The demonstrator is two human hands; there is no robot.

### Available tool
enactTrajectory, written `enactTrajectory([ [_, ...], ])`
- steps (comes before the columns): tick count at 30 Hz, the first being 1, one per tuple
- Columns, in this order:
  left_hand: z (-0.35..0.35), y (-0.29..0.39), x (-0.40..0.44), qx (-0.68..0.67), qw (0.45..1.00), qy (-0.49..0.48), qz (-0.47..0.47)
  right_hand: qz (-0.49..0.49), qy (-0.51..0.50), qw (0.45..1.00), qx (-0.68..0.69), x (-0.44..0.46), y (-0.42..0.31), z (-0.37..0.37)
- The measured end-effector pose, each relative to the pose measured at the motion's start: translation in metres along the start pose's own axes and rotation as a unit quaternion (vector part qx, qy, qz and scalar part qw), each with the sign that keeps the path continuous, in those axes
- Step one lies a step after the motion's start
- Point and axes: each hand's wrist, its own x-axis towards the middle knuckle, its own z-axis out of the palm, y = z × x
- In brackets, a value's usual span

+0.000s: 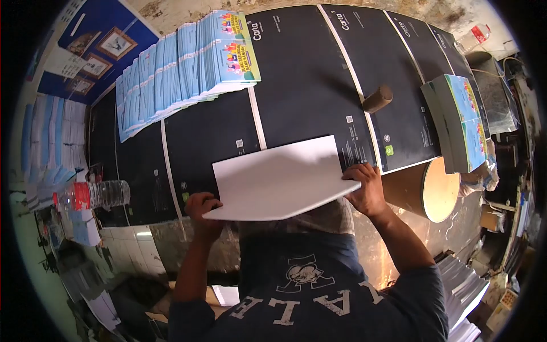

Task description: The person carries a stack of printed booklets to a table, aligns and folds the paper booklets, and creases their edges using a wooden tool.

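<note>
A stack of white paper sheets (279, 179) lies at the near edge of the black table, its near edge bowed towards me. My left hand (204, 212) grips the near left corner, fingers curled over the edge and partly hidden. On the opposite side, my right hand (366, 187) is closed around the near right corner, with the thumb underneath out of clear view. Beyond the paper, a short wooden cylinder (378, 99) stands on the table.
Rows of blue booklets (176, 71) lie overlapped at the far left of the black table (296, 74). A tall pile of printed covers (458, 122) stands at the right edge. A water bottle (94, 195) is at left; a round wooden stool (440, 191) sits below the right side.
</note>
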Motion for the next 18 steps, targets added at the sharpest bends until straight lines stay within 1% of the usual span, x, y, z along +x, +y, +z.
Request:
enactTrajectory([
  [1,-0.001,0.008,0.007,-0.011,0.999,0.017,-0.036,0.042,-0.017,0.999,-0.02,0.006,-0.003,-0.002],
  [2,-0.004,0.013,0.013,-0.013,0.999,0.011,-0.033,0.085,-0.037,0.995,-0.038,0.013,-0.007,-0.003],
  [3,-0.008,0.018,0.02,0.014,0.995,-0.033,-0.096,0.199,-0.075,0.975,0.064,0.022,-0.013,-0.005],
  [4,-0.01,0.023,0.029,0.04,0.984,-0.077,-0.159,0.249,-0.131,0.958,0.053,0.034,-0.021,-0.015],
  [5,-0.014,0.026,0.039,0.052,0.972,-0.124,-0.192,0.257,-0.164,0.952,0.022,0.041,-0.019,-0.013],
  [6,-0.015,0.024,0.044,0.052,0.972,-0.135,-0.188,0.266,-0.195,0.944,-0.007,0.046,-0.017,-0.011],
  [7,-0.013,0.021,0.052,0.044,0.952,-0.19,-0.235,0.268,-0.193,0.944,-0.006,0.055,-0.013,-0.011],
  [8,-0.014,0.019,0.058,0.038,0.927,-0.246,-0.282,0.266,-0.231,0.936,-0.015,0.062,-0.01,-0.011],
  [9,-0.017,0.02,0.065,0.043,0.926,-0.253,-0.277,0.268,-0.268,0.925,-0.021,0.064,-0.01,-0.01],
  [10,-0.015,0.023,0.076,0.078,0.909,-0.293,-0.286,0.272,-0.262,0.926,-0.019,0.072,-0.007,-0.012],
  [11,-0.016,0.026,0.084,0.115,0.887,-0.336,-0.293,0.281,-0.282,0.917,-0.008,0.077,-0.006,-0.013],
  [12,-0.023,0.029,0.093,0.122,0.887,-0.346,-0.282,0.294,-0.301,0.907,0.007,0.076,-0.009,-0.014],
  [14,-0.027,0.037,0.111,0.149,0.831,-0.445,-0.298,0.314,-0.295,0.902,0.018,0.08,-0.008,-0.018],
  [15,-0.026,0.037,0.115,0.152,0.832,-0.448,-0.288,0.318,-0.296,0.9,0.023,0.078,-0.006,-0.016],
  [17,-0.032,0.038,0.118,0.211,0.895,-0.351,-0.175,0.323,-0.298,0.898,0.036,0.075,-0.007,-0.012],
  [18,-0.033,0.035,0.127,0.214,0.896,-0.352,-0.168,0.329,-0.296,0.896,0.045,0.076,-0.008,-0.012],
])
